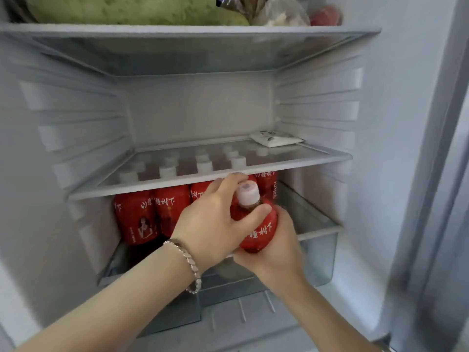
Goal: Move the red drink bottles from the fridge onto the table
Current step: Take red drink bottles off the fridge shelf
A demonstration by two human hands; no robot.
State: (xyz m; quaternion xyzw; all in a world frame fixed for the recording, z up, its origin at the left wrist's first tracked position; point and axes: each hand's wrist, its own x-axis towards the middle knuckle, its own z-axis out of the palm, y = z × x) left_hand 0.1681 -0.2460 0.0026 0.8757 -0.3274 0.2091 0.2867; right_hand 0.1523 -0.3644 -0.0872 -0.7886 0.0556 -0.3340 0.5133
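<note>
While the left grip [215, 219] and right grip [275, 246] clasped one red bottle [256, 232], other bottles [152, 212] stood at nine o'clock under the glass shelf [304, 154].

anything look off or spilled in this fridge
Nothing spilled or damaged. Only the held bottle tilts, gripped by left hand and right hand; the other bottles stand upright under the glass shelf. A white packet lies alone at its back right.

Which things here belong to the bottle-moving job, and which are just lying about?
Job: held red bottle, gripped by left hand and right hand; red bottles stored behind.
Lying about: white packet on glass shelf; green produce on top shelf.
</note>
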